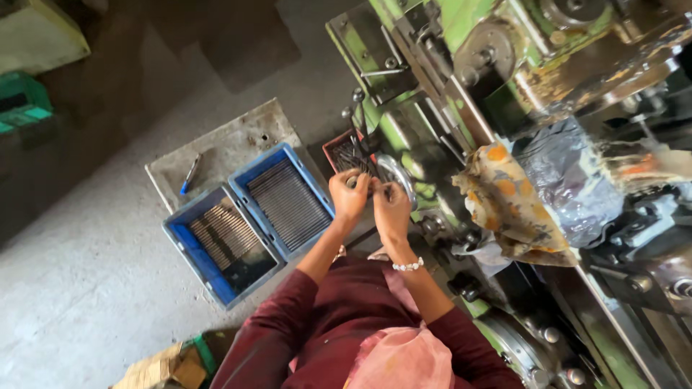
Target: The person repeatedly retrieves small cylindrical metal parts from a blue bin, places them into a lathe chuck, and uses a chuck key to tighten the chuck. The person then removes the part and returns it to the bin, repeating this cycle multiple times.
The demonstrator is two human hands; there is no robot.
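My left hand [349,196] and my right hand [391,209] meet just in front of a small red tray [333,148] filled with thin dark metal rods [353,157]. The left hand's fingers are curled around a few of these rods at the tray's near edge. My right hand, with a white bead bracelet [408,266] on its wrist, pinches a small dark rod beside the left thumb. The two hands touch each other. Both arms wear maroon sleeves [274,331].
Two blue crates [244,180] [189,248] with neat rows of metal rods sit left of my hands on a grey slab [238,137], which also carries a blue pen [190,174]. A large green machine [461,86] fills the right side, draped with a spotted cloth [504,202] and a plastic bag [569,180].
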